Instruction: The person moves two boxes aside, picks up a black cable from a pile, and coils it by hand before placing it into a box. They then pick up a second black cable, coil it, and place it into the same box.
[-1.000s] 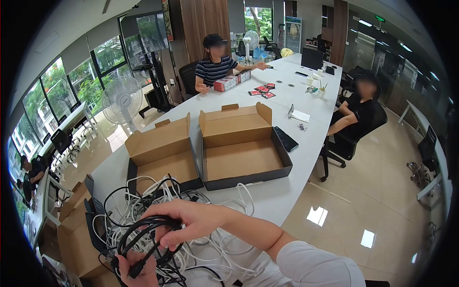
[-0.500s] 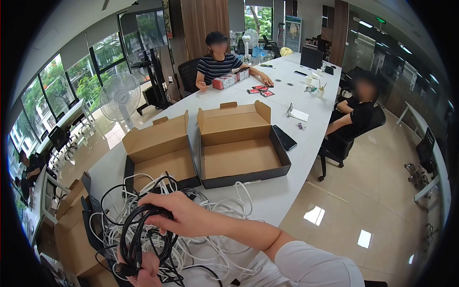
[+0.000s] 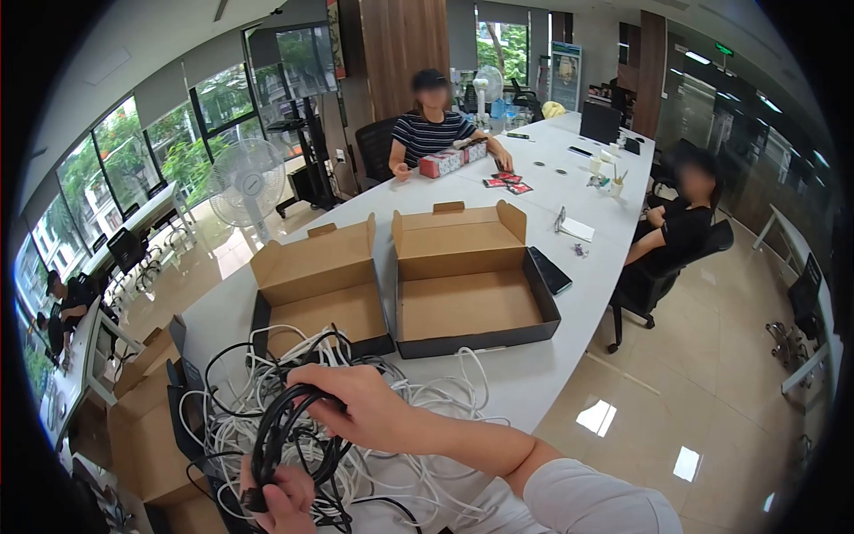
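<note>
White tbl (image 3: 520, 383) w/ open boxes (image 3: 476, 303), fan (image 3: 246, 182) nr windows (image 3: 221, 98), both hands (image 3: 363, 409) gripping coiled blk cable (image 3: 266, 449).

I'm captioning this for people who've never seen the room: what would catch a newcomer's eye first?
Probably the coil of black cable, held by the left grip and right grip low in view, over a tangle of mostly white cables. Just beyond, two open boxes stand side by side on the white table, with a person in a striped top seated farther off.
</note>
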